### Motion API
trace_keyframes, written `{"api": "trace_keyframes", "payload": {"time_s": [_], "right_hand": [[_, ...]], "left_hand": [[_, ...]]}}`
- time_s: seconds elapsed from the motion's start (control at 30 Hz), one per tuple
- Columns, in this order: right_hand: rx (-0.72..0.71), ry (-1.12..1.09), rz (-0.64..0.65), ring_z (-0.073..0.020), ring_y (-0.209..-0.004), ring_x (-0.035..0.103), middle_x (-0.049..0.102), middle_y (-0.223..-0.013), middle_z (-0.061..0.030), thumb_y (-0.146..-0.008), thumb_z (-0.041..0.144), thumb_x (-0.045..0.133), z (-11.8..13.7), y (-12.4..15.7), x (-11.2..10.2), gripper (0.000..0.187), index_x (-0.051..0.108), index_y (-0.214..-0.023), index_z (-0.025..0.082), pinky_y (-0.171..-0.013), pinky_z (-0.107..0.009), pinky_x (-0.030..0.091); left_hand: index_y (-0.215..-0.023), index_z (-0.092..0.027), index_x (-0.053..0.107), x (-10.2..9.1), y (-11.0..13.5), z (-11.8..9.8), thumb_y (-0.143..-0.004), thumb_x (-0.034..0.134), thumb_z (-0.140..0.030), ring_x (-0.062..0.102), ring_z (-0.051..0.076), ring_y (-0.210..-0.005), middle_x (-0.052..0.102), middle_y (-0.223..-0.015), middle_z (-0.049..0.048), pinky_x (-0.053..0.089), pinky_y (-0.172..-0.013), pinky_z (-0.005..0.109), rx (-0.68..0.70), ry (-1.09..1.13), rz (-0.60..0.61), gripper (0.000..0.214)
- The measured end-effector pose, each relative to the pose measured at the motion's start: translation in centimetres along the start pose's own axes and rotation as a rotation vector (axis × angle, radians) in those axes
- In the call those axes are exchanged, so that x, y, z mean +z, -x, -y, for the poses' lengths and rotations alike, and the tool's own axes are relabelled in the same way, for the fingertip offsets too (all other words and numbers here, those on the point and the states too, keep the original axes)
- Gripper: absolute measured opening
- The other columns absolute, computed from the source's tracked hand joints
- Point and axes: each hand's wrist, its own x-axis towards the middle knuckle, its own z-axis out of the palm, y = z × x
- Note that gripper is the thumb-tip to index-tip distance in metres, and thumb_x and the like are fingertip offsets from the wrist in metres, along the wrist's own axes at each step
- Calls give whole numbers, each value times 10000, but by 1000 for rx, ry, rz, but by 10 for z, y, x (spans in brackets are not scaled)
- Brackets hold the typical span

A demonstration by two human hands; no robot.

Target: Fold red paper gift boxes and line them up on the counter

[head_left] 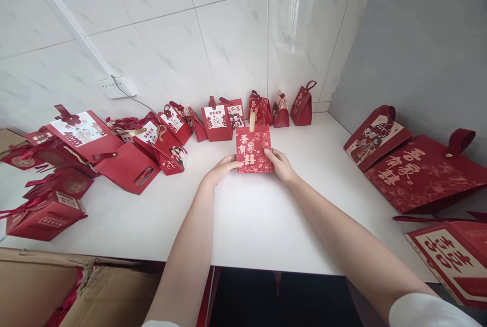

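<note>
A small red gift bag [253,148] with gold characters and a tan tab on top stands on the white table [251,220], near its middle. My left hand [222,167] pinches the bag's lower left corner. My right hand [279,163] grips its lower right corner. Both hands have their fingers closed on the bag's edges.
A row of small red gift boxes [217,122] lines the tiled wall behind. More red boxes [45,215] pile up at the left. Large flat red bags [422,172] lie at the right. A cardboard carton [41,286] sits below the table's front left edge.
</note>
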Motion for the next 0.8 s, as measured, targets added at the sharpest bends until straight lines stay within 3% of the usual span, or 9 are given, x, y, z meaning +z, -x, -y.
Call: {"api": "trace_keyframes", "payload": {"time_s": [0.17,0.37,0.53,0.8], "right_hand": [[-2,-71,49,-197,-813,620,688,-902,-32,-705,624,686,-3,-1,0,459,629,-847,191,-767,-330,488],[0,-121,70,-205,-859,624,688,-939,-37,-743,619,653,-3,-1,0,461,637,-926,195,-803,-339,490],[-19,-72,48,-225,-850,627,687,-830,-26,-718,671,645,-2,-1,1,502,646,-911,207,-787,-354,494],[-15,-42,35,-232,-884,612,683,-821,-23,-727,677,632,-2,0,1,508,648,-928,211,-807,-346,477]], "left_hand": [[-1150,-191,680,4,2,-2,-684,764,-406,614,287,-1114,688,-1168,111,402,-1034,426,-10,12,-11,520],[-1093,-179,705,5,1,-2,-779,646,-554,640,270,-1060,700,-1137,111,421,-1008,413,19,38,-26,492],[-1079,-189,710,3,1,0,-766,671,-531,644,273,-1053,696,-1152,101,418,-1009,411,34,80,-22,465],[-1138,-170,677,3,3,-5,-728,727,-448,607,298,-1112,685,-1177,97,386,-1026,426,21,86,-14,497]]}}
